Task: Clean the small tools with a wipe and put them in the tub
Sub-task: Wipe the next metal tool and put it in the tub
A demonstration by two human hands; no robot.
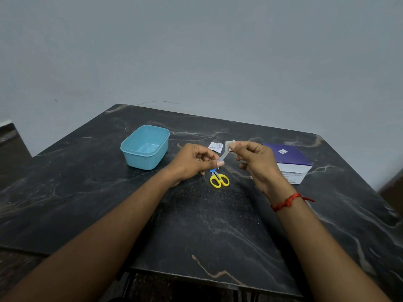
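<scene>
My left hand [197, 161] grips a small tool with a blue handle [222, 158], its thin metal part pointing up to the right. My right hand [254, 159] pinches a white wipe [230, 144] around the tip of that metal part. Both hands hover above the table's middle. Small scissors with yellow handles [219, 180] lie on the table just below my hands. A dark thin tool end [203, 177] shows under my left hand. The light blue tub [145, 147] stands open and empty to the left of my hands.
A torn white wipe sachet [216, 147] lies behind my hands. A purple and white box [290, 163] sits at the right. The dark marble table [196, 225] ends at a near edge below my forearms; a wall stands behind.
</scene>
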